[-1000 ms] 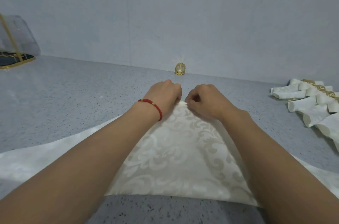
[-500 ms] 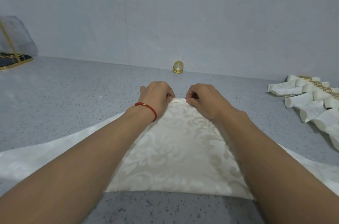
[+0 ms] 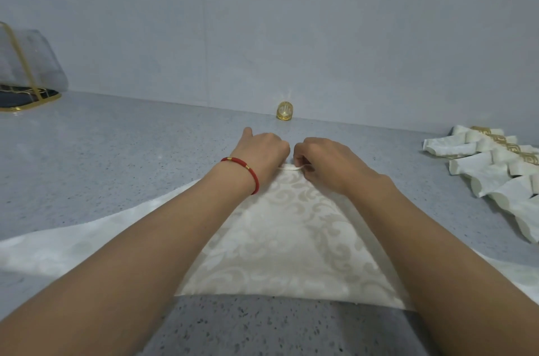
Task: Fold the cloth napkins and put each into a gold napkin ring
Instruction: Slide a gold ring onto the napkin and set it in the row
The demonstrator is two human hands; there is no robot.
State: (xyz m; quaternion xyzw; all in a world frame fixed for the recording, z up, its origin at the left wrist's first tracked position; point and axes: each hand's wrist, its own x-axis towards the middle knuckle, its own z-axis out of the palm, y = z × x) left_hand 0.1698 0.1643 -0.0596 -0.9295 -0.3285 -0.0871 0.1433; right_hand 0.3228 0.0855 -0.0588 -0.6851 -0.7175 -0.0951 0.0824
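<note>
Since a moment ago, both hands have drawn closer together at the far tip of the napkin, and a small roll of cloth has formed between them. The left hand (image 3: 264,151), with a red bracelet (image 3: 243,171) at its wrist, has its fingers curled down onto the rolled tip; its thumb sticks out to the far side. The right hand (image 3: 323,161) pinches the same roll between thumb and fingers, just beside the left. The two hands nearly touch.

The napkin (image 3: 291,239), cream with a swirl pattern, lies flat on the grey speckled counter (image 3: 116,166). It narrows to a point at the hands and spreads wide toward the viewer, its side corners running out under both forearms.

Beyond the hands, against the wall, one gold ring (image 3: 285,112) stands on edge, well apart from the napkin. To the right lies a heap of finished napkins (image 3: 495,168), already in rings. At far left sits a clear cover on a gold stand (image 3: 26,75).

Likely risks: the roll looks tiny and loosely started, so it may spring open if either pinch slackens. With the hands this close, the wide sides get no guidance, and the roll could go crooked or turn cone-shaped, too bulky for the ring. The forearms resting on the cloth may drag and wrinkle it.
</note>
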